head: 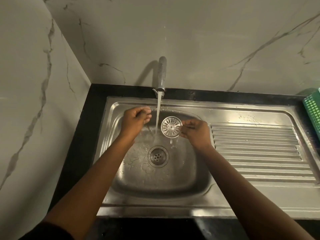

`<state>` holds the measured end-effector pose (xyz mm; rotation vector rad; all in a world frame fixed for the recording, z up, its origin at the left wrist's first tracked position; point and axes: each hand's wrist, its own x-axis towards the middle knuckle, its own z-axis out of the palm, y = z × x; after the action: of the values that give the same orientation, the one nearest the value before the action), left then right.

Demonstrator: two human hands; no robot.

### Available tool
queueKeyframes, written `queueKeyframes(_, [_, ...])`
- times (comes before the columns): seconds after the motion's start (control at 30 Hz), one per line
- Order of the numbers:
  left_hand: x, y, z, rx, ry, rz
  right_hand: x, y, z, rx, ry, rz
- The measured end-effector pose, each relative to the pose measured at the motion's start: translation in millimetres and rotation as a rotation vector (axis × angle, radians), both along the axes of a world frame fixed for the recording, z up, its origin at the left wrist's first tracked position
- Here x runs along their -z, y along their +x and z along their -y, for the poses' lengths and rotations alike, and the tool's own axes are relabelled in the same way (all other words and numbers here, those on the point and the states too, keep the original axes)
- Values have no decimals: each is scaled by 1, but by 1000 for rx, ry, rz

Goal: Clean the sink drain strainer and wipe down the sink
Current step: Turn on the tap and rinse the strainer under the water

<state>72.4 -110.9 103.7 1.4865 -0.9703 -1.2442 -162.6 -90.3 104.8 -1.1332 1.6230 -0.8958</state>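
The right grip (194,129) pinches the strainer (171,126) by its right rim, holding it on edge just beside the running water (158,115) over the sink (155,210). The left grip (136,120) is curled, empty. Thin wet metal — light, stiff, probably slippery — best pinched across the rim.

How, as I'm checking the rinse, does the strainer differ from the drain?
The strainer is held up on edge by the right hand, beside the running water; the drain lies flat in the sink floor. The strainer has radiating slots; the drain has small round holes. Both are round metal.
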Motion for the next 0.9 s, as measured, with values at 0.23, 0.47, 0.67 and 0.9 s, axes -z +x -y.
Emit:
queueKeyframes(0.23, [-12, -3, 58, 133, 67, -51, -3, -9, -18, 17, -35, -63])
queueKeyframes(0.47, [-17, -15, 77, 64, 145, -224, -10, -4, -21, 25, -45, 7])
queueKeyframes(0.67, [-17, -24, 76, 112, 165, -220, -18, 1, -20, 4, -52, 18])
queueKeyframes(0.9, [-17, -17, 68, 186, 115, -223, -18, 2, -19, -16, -84, -13])
